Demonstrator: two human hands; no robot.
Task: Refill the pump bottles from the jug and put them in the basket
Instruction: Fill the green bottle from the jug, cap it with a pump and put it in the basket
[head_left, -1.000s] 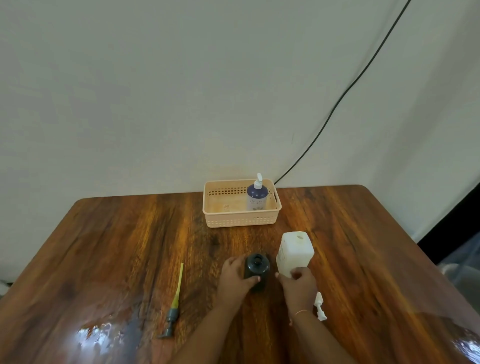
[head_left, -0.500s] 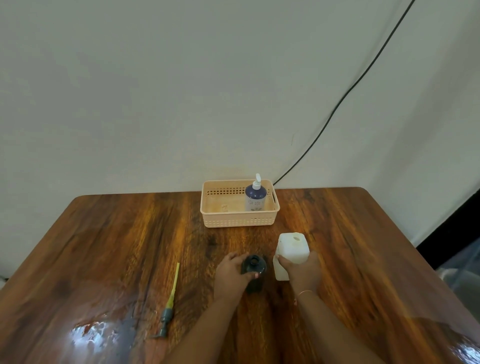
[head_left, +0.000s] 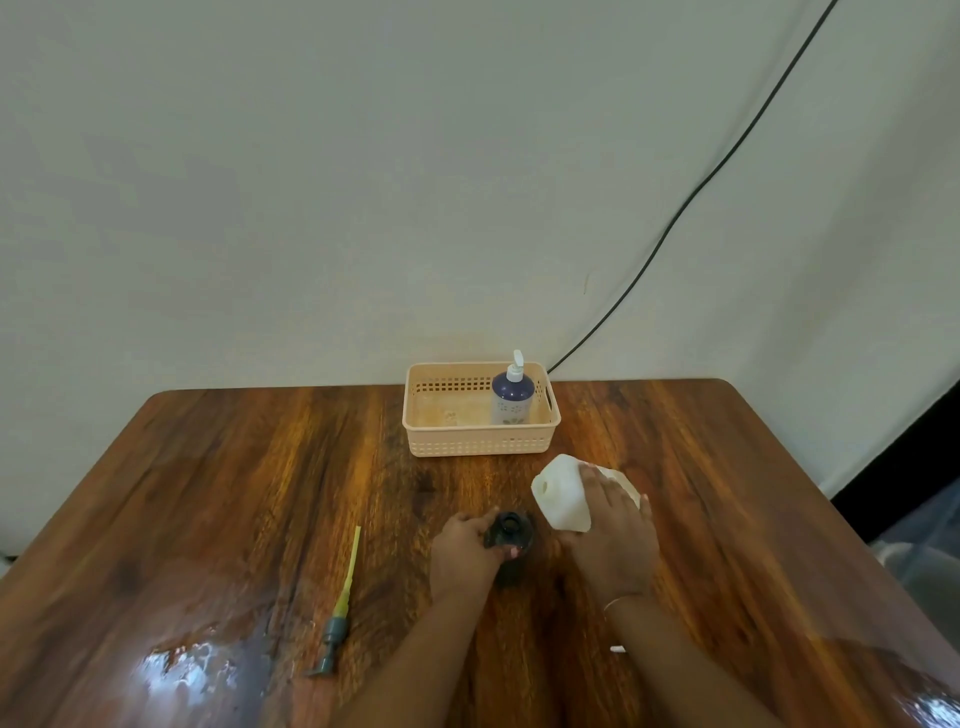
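Wooden table (head_left: 208, 493) | left fingers (head_left: 488, 519) clamp dark bottle (head_left: 511, 535) | right fingers (head_left: 597, 483) clamp tilted jug (head_left: 558, 499)

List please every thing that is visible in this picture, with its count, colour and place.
table: 1, brown wood, fills lower view
basket: 1, peach, far middle of table
pump bottle: 1, dark blue with white pump, upright in basket, right side
open bottle: 1, dark, no pump, near middle
jug: 1, white, tilted toward open bottle
pump: 1, grey head, yellow tube, lying left
cable: 1, black, on wall
left hand: 1, holds open bottle
right hand: 1, holds jug
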